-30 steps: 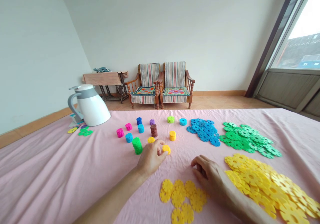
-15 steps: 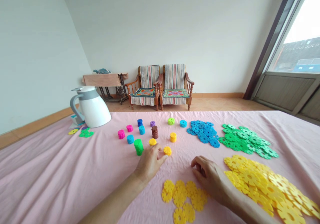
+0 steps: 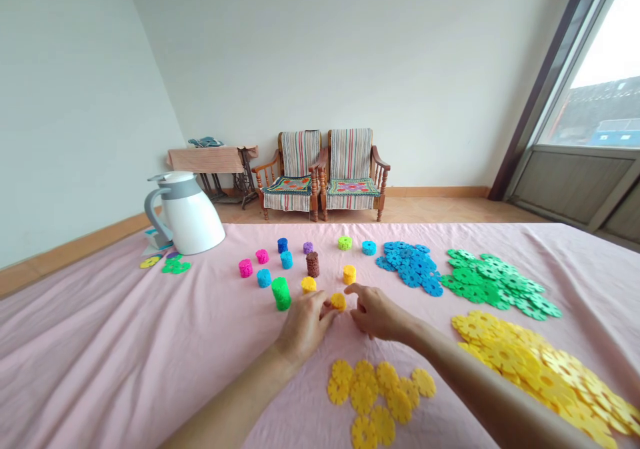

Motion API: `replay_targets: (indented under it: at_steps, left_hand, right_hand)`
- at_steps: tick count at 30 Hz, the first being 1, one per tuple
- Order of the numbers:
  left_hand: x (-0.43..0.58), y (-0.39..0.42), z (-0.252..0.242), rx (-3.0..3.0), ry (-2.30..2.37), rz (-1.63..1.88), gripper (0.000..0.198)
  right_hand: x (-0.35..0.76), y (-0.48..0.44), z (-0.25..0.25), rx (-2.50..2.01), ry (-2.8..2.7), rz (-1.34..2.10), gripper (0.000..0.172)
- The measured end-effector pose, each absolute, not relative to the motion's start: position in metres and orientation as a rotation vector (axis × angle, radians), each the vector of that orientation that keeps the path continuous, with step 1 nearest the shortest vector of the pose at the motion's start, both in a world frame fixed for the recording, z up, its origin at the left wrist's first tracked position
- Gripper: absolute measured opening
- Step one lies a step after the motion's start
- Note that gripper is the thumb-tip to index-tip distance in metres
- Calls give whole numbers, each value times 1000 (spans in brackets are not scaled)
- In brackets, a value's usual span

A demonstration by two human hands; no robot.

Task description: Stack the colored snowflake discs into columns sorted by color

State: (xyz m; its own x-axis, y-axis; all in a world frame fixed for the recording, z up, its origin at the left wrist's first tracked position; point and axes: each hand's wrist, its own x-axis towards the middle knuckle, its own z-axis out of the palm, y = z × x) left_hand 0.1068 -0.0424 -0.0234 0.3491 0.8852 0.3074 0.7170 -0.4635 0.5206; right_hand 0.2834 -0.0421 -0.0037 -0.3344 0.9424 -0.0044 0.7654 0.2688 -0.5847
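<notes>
Two brown wooden armchairs with striped cloth covers (image 3: 350, 155): side by side before the white wall (image 3: 320, 49). Iron-legged table under pinkish-brown cloth (image 3: 213, 160): left of chairs. White plastic-looking jug with grey handle (image 3: 193, 219): upright, nearer.

Pink tablecloth (image 3: 150, 355), disc piles (image 3: 493, 285), stacks (image 3: 313, 264), jug (image 3: 194, 223)
</notes>
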Motion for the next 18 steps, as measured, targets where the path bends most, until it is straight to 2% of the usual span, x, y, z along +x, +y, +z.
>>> replay_targets:
  at_steps: [18]
  left_hand:
    - [108,-41,-23,2306,1414,779,12]
  right_hand:
    - [276,-36,-4,-1569,-2194,786,39]
